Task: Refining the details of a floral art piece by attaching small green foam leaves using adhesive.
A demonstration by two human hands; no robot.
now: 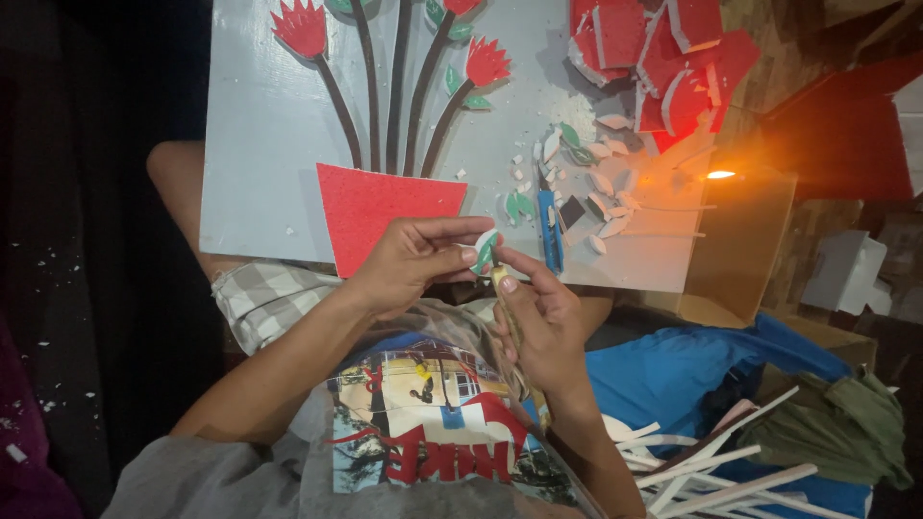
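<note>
Left hand (409, 264) pinches small green-and-white leaf piece (486, 252) at fingertips. Right hand (538, 322) closed around thin yellowish tool (511, 312), tip touching leaf's lower edge. Just beyond grip: red foam vase shape (385, 207) on grey board (260, 125), blue cutter (549, 231) beside it. Farther right: loose leaf cutouts (596, 178). Farthest: red foam scraps (663, 58), red flowers (303, 29).

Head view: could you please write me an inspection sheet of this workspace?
Surface: grey board on the lap, bearing red foam flowers and a red pot shape.
Job's things: small green-and-white leaf piece, thin stick.
Clutter: cut leaves, blue knife, red foam scraps, white strips.
Hands: left hand pinches the leaf piece; right hand holds the stick.
Cables: nothing seen.
Surroundings: dark, small orange light, blue cloth.
</note>
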